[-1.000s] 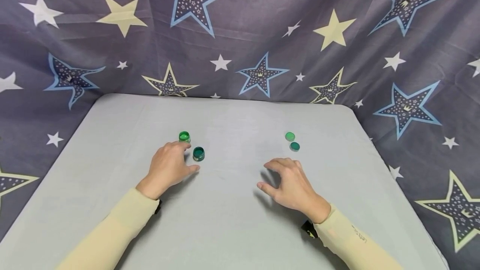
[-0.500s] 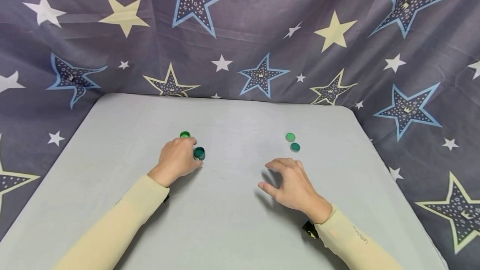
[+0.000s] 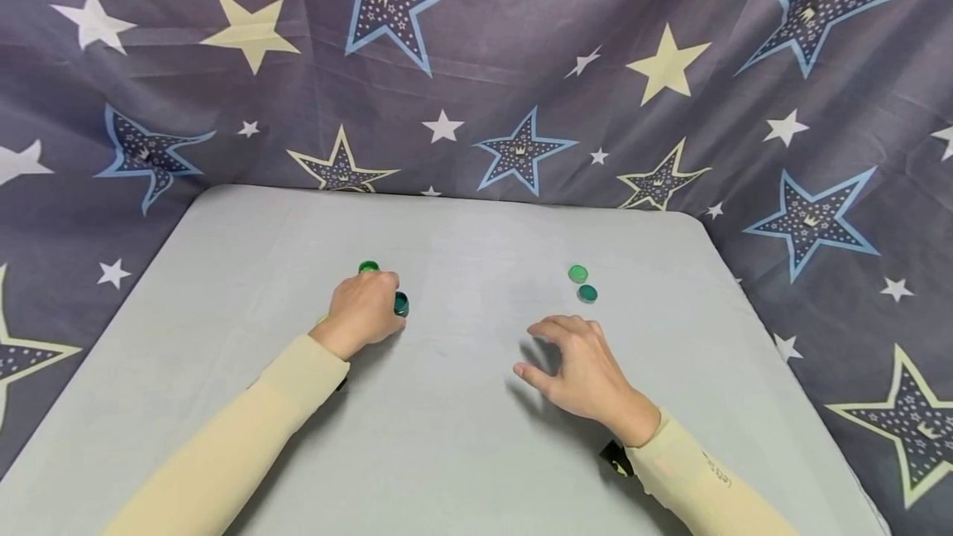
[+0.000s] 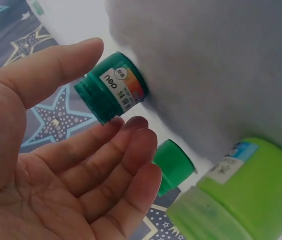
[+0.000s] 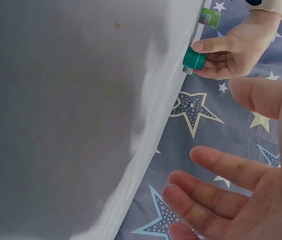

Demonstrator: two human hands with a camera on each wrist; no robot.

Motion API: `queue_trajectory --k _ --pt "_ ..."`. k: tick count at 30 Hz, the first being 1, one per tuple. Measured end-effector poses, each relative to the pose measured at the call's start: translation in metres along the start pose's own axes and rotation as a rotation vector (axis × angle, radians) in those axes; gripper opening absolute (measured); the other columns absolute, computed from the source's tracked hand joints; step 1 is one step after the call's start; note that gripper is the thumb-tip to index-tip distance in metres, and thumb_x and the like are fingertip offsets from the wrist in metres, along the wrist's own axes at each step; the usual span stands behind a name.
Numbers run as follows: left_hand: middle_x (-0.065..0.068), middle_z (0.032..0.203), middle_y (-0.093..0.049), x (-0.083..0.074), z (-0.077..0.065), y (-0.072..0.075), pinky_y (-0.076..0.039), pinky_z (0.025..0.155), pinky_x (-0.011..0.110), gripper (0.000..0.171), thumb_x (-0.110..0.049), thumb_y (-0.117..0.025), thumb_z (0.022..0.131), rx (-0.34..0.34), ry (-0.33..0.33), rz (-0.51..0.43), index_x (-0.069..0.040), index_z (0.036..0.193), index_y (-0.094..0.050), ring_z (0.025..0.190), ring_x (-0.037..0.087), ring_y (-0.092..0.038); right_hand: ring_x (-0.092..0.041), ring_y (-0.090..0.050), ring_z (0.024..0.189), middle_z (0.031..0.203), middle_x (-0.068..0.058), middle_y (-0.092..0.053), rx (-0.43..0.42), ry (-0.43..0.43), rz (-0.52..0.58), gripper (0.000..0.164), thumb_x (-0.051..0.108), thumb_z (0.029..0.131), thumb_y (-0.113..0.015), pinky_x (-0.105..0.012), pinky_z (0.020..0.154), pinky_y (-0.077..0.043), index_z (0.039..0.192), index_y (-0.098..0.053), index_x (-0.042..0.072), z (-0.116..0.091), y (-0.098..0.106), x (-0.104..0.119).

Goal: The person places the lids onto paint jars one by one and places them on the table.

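Observation:
My left hand (image 3: 362, 310) pinches a dark green paint jar (image 4: 111, 87) between thumb and fingertips. The jar stands on the table, partly covered by the hand in the head view. Just behind the hand is a brighter green jar (image 3: 368, 266), also seen in the left wrist view beyond the fingers. A yellow-green jar (image 4: 251, 190) stands by the left wrist, mostly hidden from the head camera. My right hand (image 3: 584, 370) is held over the right part of the table, fingers loosely bent and parted, holding nothing.
Two round lids lie beyond the right hand: a light green one (image 3: 577, 274) and a dark green one (image 3: 587, 294). A pale cloth covers the table (image 3: 476, 437). Behind it hangs a dark star-patterned curtain (image 3: 476, 64).
My left hand has moved right and slightly forward, from beside the jars to around the dark green one, with its fingers closing in. The right hand has stayed in place.

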State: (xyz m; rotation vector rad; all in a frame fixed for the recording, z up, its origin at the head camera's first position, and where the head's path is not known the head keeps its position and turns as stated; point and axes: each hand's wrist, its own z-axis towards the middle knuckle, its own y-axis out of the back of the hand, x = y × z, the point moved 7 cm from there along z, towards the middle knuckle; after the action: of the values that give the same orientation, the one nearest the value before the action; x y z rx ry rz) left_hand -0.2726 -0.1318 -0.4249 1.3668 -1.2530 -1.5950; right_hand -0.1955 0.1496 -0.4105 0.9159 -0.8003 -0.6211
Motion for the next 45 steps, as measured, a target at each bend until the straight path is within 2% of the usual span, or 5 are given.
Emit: queue_trajectory --k 9,17,28,33,45 --pt "0.010 0.085 -0.068 0.000 0.002 -0.004 -0.053 0.062 0.041 0.022 -0.013 -0.085 0.081 0.045 0.010 0.017 -0.001 0.095 -0.071 0.076 0.024 -0.062 -0.026 -0.066 0.105 0.115 -0.005 -0.072 -0.005 -0.002 -0.001 0.049 0.042 0.080 -0.086 -0.046 0.088 -0.044 0.113 -0.075 0.008 -0.002 -0.001 0.000" --pt "0.010 0.085 -0.065 0.001 0.003 -0.006 -0.051 0.059 0.039 0.022 -0.012 -0.082 0.083 0.070 0.022 0.018 0.000 0.096 -0.068 0.076 0.024 -0.060 -0.026 -0.065 0.104 0.114 -0.005 -0.072 0.005 -0.004 -0.005 0.049 0.043 0.079 -0.086 -0.045 0.087 -0.043 0.113 -0.075 0.008 -0.002 -0.004 -0.001" --pt "0.007 0.085 -0.067 -0.007 -0.006 -0.001 -0.050 0.061 0.037 0.016 -0.008 -0.081 0.082 0.005 -0.015 -0.061 -0.004 0.094 -0.070 0.075 0.022 -0.060 -0.026 -0.066 0.106 0.115 -0.006 -0.072 0.011 -0.007 -0.005 0.051 0.043 0.080 -0.086 -0.047 0.089 -0.044 0.114 -0.074 0.007 0.000 -0.002 -0.002" --pt "0.010 0.092 -0.070 -0.014 -0.014 0.004 -0.054 0.066 0.042 0.023 -0.010 -0.084 0.080 -0.040 -0.039 -0.091 -0.005 0.098 -0.072 0.080 0.024 -0.064 -0.028 -0.066 0.108 0.117 -0.007 -0.073 0.007 -0.017 -0.003 0.051 0.041 0.080 -0.086 -0.046 0.088 -0.044 0.115 -0.074 0.006 0.002 0.001 -0.005" --pt "0.007 0.094 -0.072 -0.023 -0.031 0.007 -0.055 0.071 0.041 0.026 -0.012 -0.085 0.078 -0.059 -0.071 -0.196 -0.007 0.099 -0.072 0.079 0.022 -0.067 -0.031 -0.065 0.115 0.118 -0.009 -0.072 0.022 -0.084 0.007 0.050 0.040 0.082 -0.085 -0.051 0.093 -0.043 0.116 -0.074 0.005 0.006 0.005 -0.021"
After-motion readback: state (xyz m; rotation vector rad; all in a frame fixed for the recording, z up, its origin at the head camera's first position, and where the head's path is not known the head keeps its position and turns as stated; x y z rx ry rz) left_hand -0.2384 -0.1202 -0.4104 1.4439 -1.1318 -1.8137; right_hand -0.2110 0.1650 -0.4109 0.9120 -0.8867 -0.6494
